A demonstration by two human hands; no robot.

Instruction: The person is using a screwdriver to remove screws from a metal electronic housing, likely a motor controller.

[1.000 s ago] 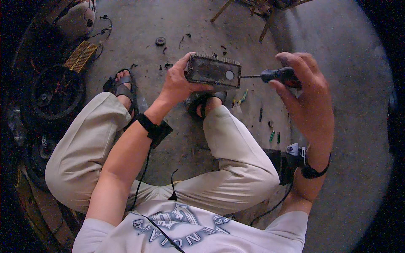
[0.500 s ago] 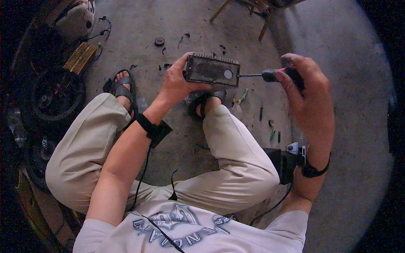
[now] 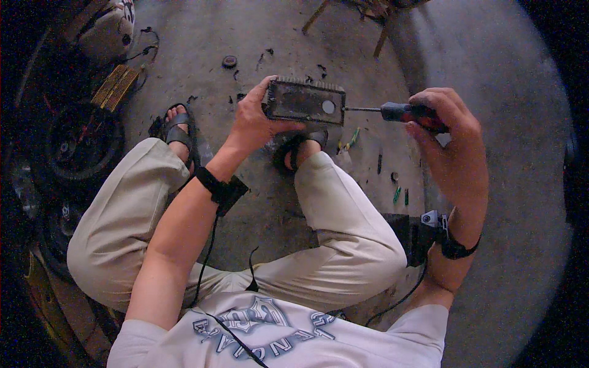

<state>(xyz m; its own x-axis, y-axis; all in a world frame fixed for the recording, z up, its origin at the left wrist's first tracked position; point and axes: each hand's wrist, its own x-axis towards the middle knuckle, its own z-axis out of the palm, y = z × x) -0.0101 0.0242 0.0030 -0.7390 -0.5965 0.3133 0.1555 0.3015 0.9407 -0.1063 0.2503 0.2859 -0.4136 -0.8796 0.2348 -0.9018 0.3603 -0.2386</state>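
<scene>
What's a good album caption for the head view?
Left fingers grip a dark finned box; right fingers hold a screwdriver to its end.

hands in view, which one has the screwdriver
The right hand, holding the screwdriver by its handle; the left hand grips the finned box instead.

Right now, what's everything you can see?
Finned box: 1, dark, centre
Screwdriver: 1, black-and-red, right of box
Thin sticks: 2, green, right floor
Round thing: 1, dark, beyond box
Scraps: several, black, floor
Slatted block: 1, yellow, left
Wheel: at least 1, black, far left
Wooden legs: 2, brown, top
Sandals: 2, black, on feet
Shirt: 1, white, bottom
Trousers: 1, beige, below box
Left hand: 1, bare, gripping box
Right hand: 1, bare, around screwdriver
</scene>
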